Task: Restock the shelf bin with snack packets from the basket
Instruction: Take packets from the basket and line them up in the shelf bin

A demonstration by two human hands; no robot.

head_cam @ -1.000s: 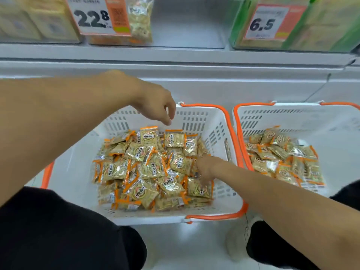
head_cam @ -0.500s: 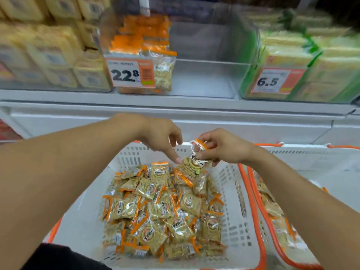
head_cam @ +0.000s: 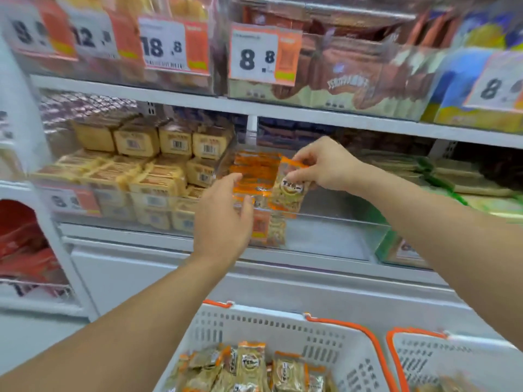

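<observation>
One snack packet [head_cam: 288, 190] pinched in right hand [head_cam: 325, 165] grip | left hand [head_cam: 223, 219] open beside it

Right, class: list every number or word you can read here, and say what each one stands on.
"18.8": price tag on the top shelf.
"8.8": price tag on the brown-packet bin.
"12.8": tag, blurred.
Remaining tags: cut off or blurred.
Snack packet in the right hand: logo unreadable.

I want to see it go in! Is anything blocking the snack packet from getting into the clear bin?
Nothing visible blocks it. The right hand holds the snack packet just above the clear bin, beside the orange packets already inside. The left hand hovers open at the bin's front, left of the packet.
</observation>
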